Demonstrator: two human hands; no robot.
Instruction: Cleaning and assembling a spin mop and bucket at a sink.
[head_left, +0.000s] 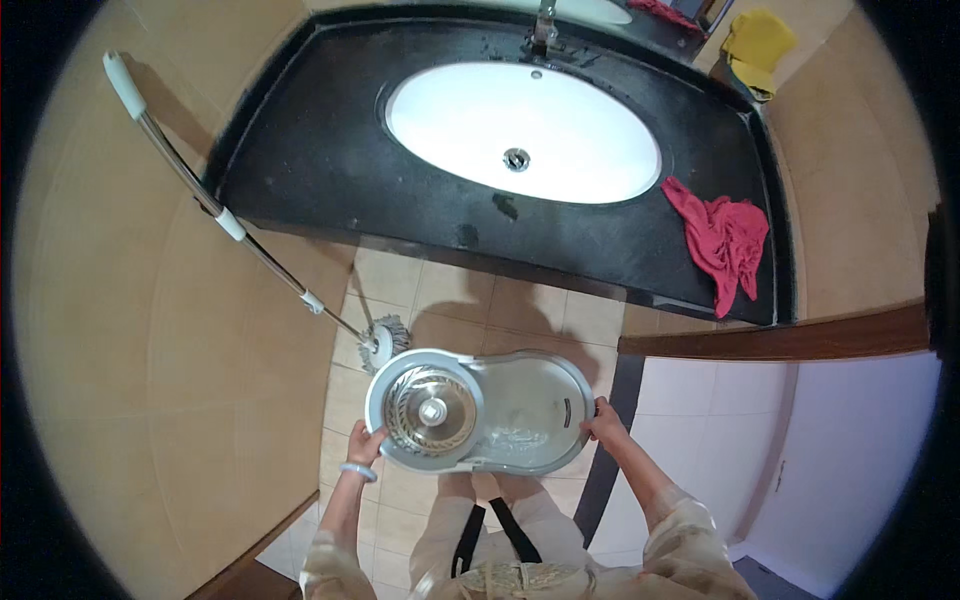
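Note:
Between my two hands is a grey spin-mop bucket (536, 367), held at its two ends in front of my legs. My left hand (365, 442) grips the rim at the left end, beside the round metal spin basket (431, 411). At the opposite end my right hand (604, 421) grips the rim of the wider basin, where a little water (514, 439) shows at the bottom. Just beyond the bucket's left end, the grey mop head (391, 341) rests on the floor. Its metal handle (176, 159) leans up against the tiled wall at the left.
Ahead runs a black stone counter (315, 150) with an oval white sink (465, 127) and a faucet (544, 30). A red cloth (720, 236) lies at its right end; a yellow cloth (757, 45) hangs in the corner. To the right is a doorway with a dark threshold (609, 450).

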